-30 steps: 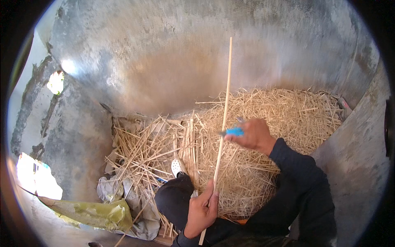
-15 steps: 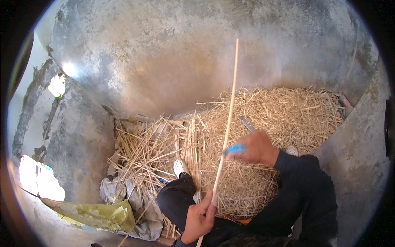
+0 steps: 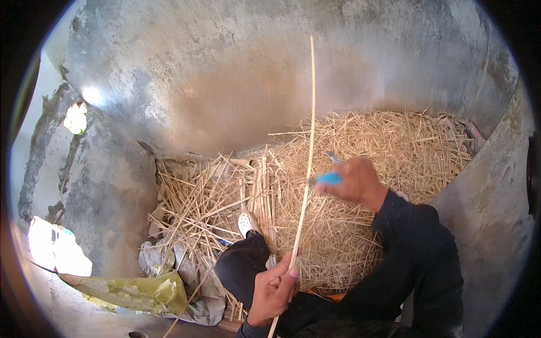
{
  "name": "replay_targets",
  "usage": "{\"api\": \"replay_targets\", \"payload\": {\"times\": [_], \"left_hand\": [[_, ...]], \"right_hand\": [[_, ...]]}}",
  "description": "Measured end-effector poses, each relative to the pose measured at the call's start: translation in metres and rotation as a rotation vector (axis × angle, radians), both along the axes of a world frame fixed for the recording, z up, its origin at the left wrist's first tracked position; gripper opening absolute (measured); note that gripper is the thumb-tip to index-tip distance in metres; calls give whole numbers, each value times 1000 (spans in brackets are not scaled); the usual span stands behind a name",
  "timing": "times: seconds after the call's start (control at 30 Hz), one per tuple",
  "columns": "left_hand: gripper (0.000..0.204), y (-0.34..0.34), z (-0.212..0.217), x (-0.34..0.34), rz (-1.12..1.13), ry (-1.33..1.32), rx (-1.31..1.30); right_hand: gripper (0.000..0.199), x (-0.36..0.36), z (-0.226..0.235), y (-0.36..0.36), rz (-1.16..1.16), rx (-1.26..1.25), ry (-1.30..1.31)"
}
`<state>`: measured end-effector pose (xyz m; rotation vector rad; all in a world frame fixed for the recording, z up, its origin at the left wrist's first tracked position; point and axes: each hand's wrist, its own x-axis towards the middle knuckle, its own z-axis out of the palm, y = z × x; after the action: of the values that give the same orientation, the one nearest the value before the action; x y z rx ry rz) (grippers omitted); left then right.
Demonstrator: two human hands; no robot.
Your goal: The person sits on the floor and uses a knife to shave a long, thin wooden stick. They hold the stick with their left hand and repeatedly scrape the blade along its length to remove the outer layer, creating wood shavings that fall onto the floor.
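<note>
A long, thin pale stick (image 3: 310, 135) slants up from the lower edge of the view toward the far wall. My left hand (image 3: 274, 290) grips its lower part, with thumb and fingers closed round it. Partway up the stick, my right hand (image 3: 360, 181) is closed on a small blue tool (image 3: 328, 178), whose dark end meets or nearly meets the stick. Motion blur hides the tool's exact kind. A grey metal strip (image 3: 333, 157) shows just beyond the right hand; whether that hand holds it I cannot tell.
Pale shavings (image 3: 406, 141) heap up beyond and right of my legs. Loose sticks (image 3: 197, 203) lie jumbled at left, next to crumpled grey sacking (image 3: 205, 301) and a yellowish sheet (image 3: 135, 293). Stained concrete walls (image 3: 225, 79) enclose the space. My white shoe (image 3: 246, 224) rests among the sticks.
My right hand and the blue tool have moved farther up along the stick. The stick's top has swung slightly left and up; the left hand keeps its grip.
</note>
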<state>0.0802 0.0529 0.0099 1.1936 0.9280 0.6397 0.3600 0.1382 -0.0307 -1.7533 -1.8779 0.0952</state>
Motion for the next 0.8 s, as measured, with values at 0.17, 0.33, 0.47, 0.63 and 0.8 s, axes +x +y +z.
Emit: {"api": "replay_targets", "payload": {"times": [0.17,0.33,0.47,0.63,0.8], "left_hand": [[40,1,6,0,-11,-23,3],[40,-10,3,-7,31,136,134],[41,-6,0,-11,-12,167,167],[41,-8,-9,-16,2,212,325],[39,-12,0,-9,19,167,264]], "right_hand": [[76,-14,-9,-12,120,159,-16],[81,6,0,7,54,197,-33],[74,-4,-6,-2,138,228,36],[73,-15,-3,-2,114,227,-106],[82,24,-9,24,-51,172,-18]]}}
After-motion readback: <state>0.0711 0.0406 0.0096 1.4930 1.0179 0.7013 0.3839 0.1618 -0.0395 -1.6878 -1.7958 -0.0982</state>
